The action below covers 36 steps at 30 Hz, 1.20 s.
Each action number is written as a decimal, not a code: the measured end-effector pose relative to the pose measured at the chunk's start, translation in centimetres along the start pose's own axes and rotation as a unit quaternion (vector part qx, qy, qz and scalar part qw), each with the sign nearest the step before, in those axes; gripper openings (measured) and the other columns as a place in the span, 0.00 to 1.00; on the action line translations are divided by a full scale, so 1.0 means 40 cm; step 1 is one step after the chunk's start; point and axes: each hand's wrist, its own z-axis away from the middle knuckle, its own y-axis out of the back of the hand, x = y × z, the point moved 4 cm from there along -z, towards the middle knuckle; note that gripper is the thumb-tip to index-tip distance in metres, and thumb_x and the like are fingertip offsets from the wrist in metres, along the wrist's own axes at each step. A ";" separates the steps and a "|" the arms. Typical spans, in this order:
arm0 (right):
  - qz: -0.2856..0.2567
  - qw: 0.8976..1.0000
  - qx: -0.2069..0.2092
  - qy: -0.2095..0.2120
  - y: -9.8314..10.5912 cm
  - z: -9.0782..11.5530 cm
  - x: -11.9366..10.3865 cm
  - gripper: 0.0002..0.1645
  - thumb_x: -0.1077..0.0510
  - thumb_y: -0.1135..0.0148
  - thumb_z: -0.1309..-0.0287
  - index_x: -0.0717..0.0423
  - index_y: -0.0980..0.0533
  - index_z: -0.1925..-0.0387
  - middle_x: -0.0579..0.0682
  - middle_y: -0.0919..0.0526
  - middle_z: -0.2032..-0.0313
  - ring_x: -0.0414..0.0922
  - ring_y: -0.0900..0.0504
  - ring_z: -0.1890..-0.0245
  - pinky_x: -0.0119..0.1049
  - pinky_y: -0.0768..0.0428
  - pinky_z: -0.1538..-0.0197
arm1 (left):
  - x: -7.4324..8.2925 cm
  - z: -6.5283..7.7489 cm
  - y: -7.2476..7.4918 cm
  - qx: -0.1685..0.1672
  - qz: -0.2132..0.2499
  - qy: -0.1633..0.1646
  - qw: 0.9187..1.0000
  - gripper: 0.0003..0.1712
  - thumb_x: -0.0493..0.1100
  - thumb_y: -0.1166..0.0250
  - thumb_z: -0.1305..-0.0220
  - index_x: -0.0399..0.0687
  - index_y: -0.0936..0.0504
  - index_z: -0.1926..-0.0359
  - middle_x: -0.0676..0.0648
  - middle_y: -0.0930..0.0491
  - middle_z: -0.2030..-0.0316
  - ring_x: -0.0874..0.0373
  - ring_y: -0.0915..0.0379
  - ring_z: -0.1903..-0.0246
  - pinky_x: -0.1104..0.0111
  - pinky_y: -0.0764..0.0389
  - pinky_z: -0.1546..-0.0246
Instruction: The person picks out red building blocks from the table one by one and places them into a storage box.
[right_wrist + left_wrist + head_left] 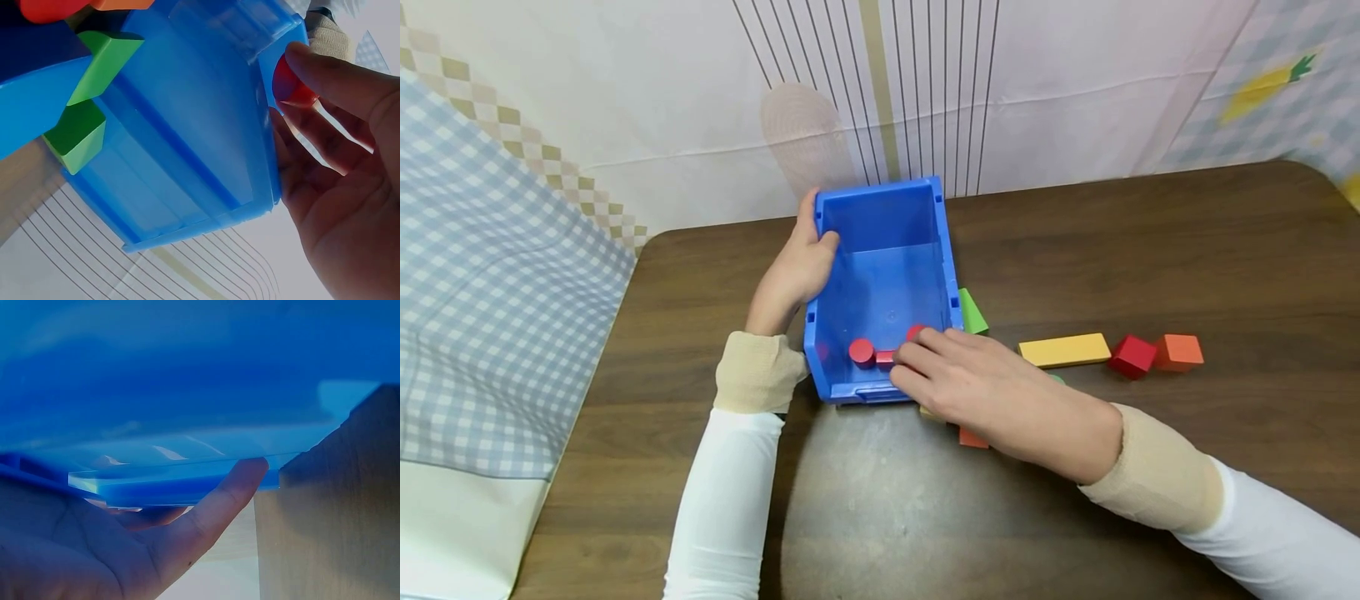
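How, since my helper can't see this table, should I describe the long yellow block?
Start at the blue bin. To its right on the brown table lies the yellow block, far longer than the red block beside it.

I read this as an indoor, home-like corner, though I can't tell which kind of room it is. On the head view I have a dark wood-grain table (pixel 1150 267) with rounded corners, standing close to soft hangings: a white cloth (pixel 1060 67) with thin dark stripes, a blue-and-white checked cloth (pixel 475 292) at one side, and a second checked cloth (pixel 1326 112) with a yellow print (pixel 1262 93) at the other. To me, the toy-like coloured blocks (pixel 1064 350) and plastic blue bin (pixel 887 279) look domestic too.
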 end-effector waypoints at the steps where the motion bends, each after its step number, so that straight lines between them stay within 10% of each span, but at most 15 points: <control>1: -0.004 1.000 -0.003 -0.002 -0.002 -0.001 0.001 0.13 0.62 0.29 0.36 0.55 0.24 0.53 0.49 0.18 0.55 0.48 0.23 0.54 0.37 0.20 0.57 | -0.001 0.000 0.000 0.000 0.001 -0.001 1.000 0.40 0.40 0.59 0.17 0.49 0.69 0.15 0.40 0.58 0.15 0.41 0.60 0.17 0.39 0.50 0.22; 36: -0.027 0.999 0.003 -0.028 -0.013 -0.006 0.015 0.26 0.63 0.21 0.44 0.56 0.21 0.45 0.52 0.15 0.45 0.52 0.20 0.44 0.44 0.15 0.43 | -0.003 -0.006 0.001 -0.001 0.006 0.001 1.000 0.39 0.41 0.60 0.16 0.51 0.68 0.15 0.41 0.56 0.16 0.43 0.58 0.17 0.41 0.48 0.22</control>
